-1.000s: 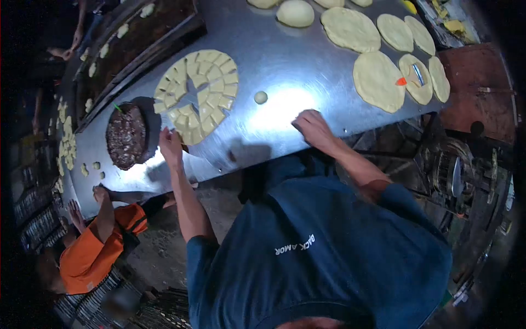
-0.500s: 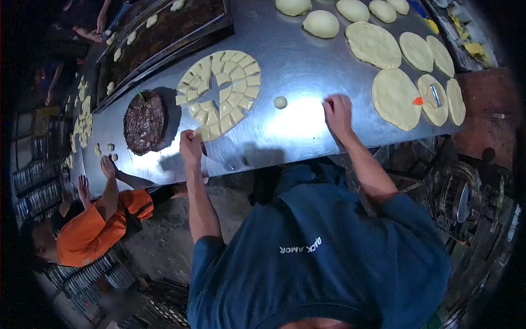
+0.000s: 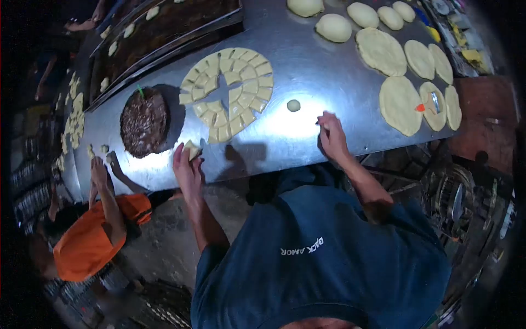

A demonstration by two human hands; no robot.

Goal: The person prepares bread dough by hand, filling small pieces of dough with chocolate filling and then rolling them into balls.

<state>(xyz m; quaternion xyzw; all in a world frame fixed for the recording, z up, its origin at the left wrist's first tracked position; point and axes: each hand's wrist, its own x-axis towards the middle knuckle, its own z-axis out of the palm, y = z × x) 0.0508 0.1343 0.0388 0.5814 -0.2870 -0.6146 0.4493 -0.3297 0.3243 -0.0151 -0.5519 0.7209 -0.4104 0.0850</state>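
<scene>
My left hand [image 3: 189, 171] is raised at the table's near edge, its fingers around a small pale dough piece [image 3: 192, 150]. Just beyond it lies a round sheet of dough [image 3: 255, 88] cut into many small pieces, with a gap in its middle. To its left is a dark brown, glossy mound of filling [image 3: 143, 123] with a green stick in it. My right hand [image 3: 333, 137] hovers over the near edge with curled fingers; whatever they may hold is hidden. A small dough ball [image 3: 293, 105] sits on the metal between the hands and farther back.
Flattened dough rounds [image 3: 401, 105] lie at the right, one under a cutter with an orange end [image 3: 421, 107]. Thick dough balls [image 3: 333, 28] stand behind. A dark tray [image 3: 164, 41] holds small shaped pieces. At the left, a co-worker in orange [image 3: 90, 247] handles dough.
My left hand has lifted a dough piece from the near edge of the cut round and drawn it toward me. My right hand has come slightly closer and left. The view has shifted a little.
</scene>
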